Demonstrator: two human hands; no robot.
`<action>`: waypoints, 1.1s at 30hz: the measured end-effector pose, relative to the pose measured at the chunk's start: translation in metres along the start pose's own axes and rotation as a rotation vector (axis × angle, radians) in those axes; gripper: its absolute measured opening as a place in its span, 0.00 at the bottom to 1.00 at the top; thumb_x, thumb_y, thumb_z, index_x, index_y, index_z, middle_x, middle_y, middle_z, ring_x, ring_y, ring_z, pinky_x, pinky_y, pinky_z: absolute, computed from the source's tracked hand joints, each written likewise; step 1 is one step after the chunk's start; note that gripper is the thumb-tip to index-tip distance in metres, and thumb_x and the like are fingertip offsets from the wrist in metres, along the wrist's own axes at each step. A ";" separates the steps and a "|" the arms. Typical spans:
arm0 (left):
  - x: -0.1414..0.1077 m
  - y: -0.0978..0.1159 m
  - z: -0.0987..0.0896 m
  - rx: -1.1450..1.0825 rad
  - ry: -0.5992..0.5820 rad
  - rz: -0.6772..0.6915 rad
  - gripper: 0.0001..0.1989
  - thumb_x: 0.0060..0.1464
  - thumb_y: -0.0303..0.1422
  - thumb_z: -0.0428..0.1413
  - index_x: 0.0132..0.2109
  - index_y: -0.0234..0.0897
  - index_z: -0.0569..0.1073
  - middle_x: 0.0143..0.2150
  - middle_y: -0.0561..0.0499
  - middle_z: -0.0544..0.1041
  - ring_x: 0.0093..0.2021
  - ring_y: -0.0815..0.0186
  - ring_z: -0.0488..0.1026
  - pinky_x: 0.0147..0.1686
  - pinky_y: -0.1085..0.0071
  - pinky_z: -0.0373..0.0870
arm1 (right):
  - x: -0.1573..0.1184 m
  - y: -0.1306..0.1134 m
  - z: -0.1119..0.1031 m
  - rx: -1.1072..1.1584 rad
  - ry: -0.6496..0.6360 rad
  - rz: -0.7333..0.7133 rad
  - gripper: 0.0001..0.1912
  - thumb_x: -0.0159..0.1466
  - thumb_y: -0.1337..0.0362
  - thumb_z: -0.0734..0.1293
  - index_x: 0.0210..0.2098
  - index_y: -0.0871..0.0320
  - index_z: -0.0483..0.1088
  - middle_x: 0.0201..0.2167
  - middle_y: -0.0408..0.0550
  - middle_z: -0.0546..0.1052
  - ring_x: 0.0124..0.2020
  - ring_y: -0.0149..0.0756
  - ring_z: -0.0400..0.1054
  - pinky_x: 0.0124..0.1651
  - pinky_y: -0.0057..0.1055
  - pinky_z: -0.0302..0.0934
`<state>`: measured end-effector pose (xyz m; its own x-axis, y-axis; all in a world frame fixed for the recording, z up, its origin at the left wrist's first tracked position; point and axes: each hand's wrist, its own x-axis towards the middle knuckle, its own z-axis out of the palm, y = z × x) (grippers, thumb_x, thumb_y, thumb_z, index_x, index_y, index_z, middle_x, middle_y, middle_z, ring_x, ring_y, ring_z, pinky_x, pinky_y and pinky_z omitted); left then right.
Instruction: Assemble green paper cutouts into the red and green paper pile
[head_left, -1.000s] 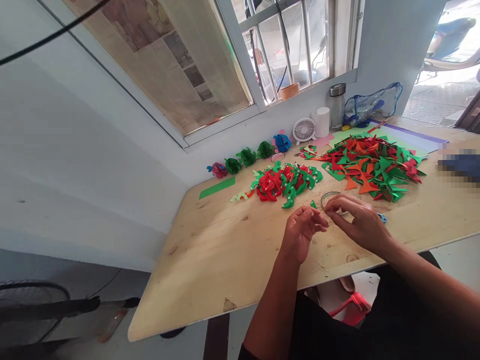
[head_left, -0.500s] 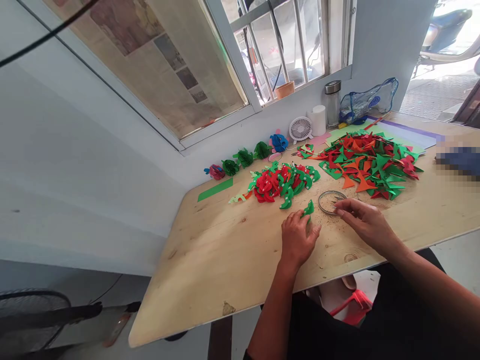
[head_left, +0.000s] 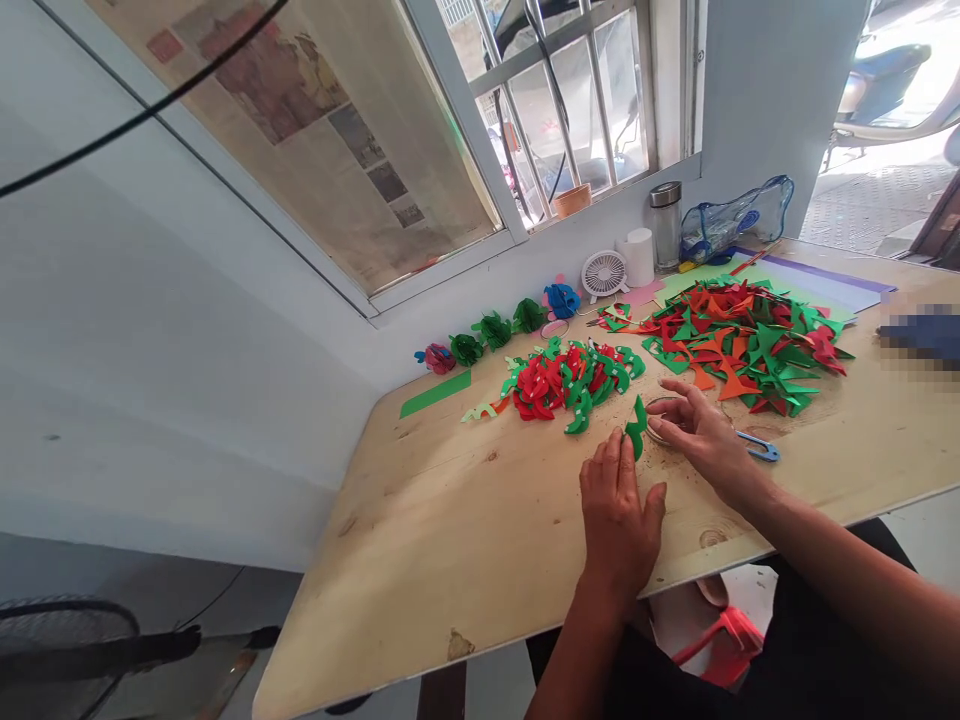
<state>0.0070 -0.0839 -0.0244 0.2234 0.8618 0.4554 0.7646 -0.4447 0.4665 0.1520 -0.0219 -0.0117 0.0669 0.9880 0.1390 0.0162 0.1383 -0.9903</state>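
Observation:
My left hand [head_left: 619, 500] is on the wooden table [head_left: 450, 520], its fingertips at the lower edge of a green paper piece [head_left: 636, 428]. Just right of that piece, my right hand [head_left: 694, 430] hovers with fingers apart over a round ring-shaped item [head_left: 660, 420], which it partly covers. Light blue scissors or a similar tool, its handle [head_left: 761, 448] showing, lies beyond my right wrist. Behind my left hand is a heap of curved red and green paper pieces [head_left: 570, 380].
A large pile of red, orange and green scraps [head_left: 742, 345] lies at the right. Along the wall stand folded paper ornaments [head_left: 493, 330], a small white fan [head_left: 604, 275], a white cylinder [head_left: 639, 257], a glass bottle [head_left: 666, 225] and a clear pouch [head_left: 735, 220].
My left hand has shifted right and nearer the table edge, with the green piece now more upright. My right hand has opened, and the blue handle now shows beside it.

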 end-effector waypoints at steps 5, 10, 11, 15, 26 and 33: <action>-0.010 0.007 0.001 0.016 -0.033 0.059 0.29 0.56 0.32 0.51 0.63 0.31 0.56 0.64 0.38 0.59 0.62 0.52 0.58 0.59 0.52 0.58 | 0.005 -0.002 0.004 0.046 0.015 0.058 0.31 0.51 0.56 0.69 0.52 0.56 0.60 0.26 0.42 0.73 0.25 0.33 0.65 0.29 0.31 0.59; -0.005 0.008 -0.008 -0.110 -0.014 -0.005 0.22 0.58 0.32 0.48 0.60 0.35 0.62 0.65 0.40 0.57 0.64 0.56 0.55 0.60 0.55 0.57 | 0.007 -0.006 0.007 0.035 -0.031 0.052 0.31 0.51 0.57 0.69 0.53 0.56 0.59 0.26 0.42 0.72 0.25 0.32 0.63 0.28 0.30 0.56; -0.001 0.008 -0.010 -0.147 -0.012 -0.028 0.22 0.59 0.33 0.48 0.60 0.35 0.63 0.65 0.40 0.57 0.64 0.56 0.54 0.61 0.55 0.57 | 0.007 -0.007 0.008 0.025 -0.039 0.047 0.31 0.51 0.58 0.69 0.53 0.56 0.60 0.26 0.41 0.72 0.24 0.32 0.62 0.28 0.30 0.56; 0.014 0.007 -0.015 -0.292 0.029 -0.088 0.19 0.58 0.34 0.50 0.56 0.36 0.66 0.63 0.41 0.60 0.63 0.57 0.58 0.59 0.57 0.59 | 0.008 -0.009 0.013 0.037 -0.078 0.035 0.29 0.52 0.58 0.69 0.52 0.56 0.60 0.26 0.42 0.72 0.26 0.32 0.63 0.31 0.31 0.58; 0.032 -0.002 -0.009 -0.099 0.100 0.045 0.13 0.52 0.30 0.54 0.46 0.40 0.74 0.63 0.41 0.60 0.63 0.53 0.56 0.59 0.51 0.57 | 0.024 -0.022 0.025 0.073 -0.108 0.058 0.28 0.51 0.60 0.69 0.50 0.56 0.61 0.24 0.39 0.71 0.22 0.29 0.62 0.25 0.27 0.56; 0.047 -0.012 -0.007 -0.180 0.111 -0.057 0.19 0.52 0.27 0.52 0.52 0.37 0.70 0.60 0.41 0.64 0.60 0.57 0.61 0.58 0.56 0.60 | 0.042 -0.014 0.028 0.030 -0.110 -0.030 0.25 0.52 0.62 0.69 0.48 0.56 0.63 0.25 0.40 0.71 0.27 0.32 0.65 0.31 0.30 0.60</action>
<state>0.0040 -0.0398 -0.0032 0.1071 0.8589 0.5008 0.6517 -0.4411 0.6171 0.1263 0.0200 0.0080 -0.0429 0.9847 0.1688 -0.0136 0.1683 -0.9856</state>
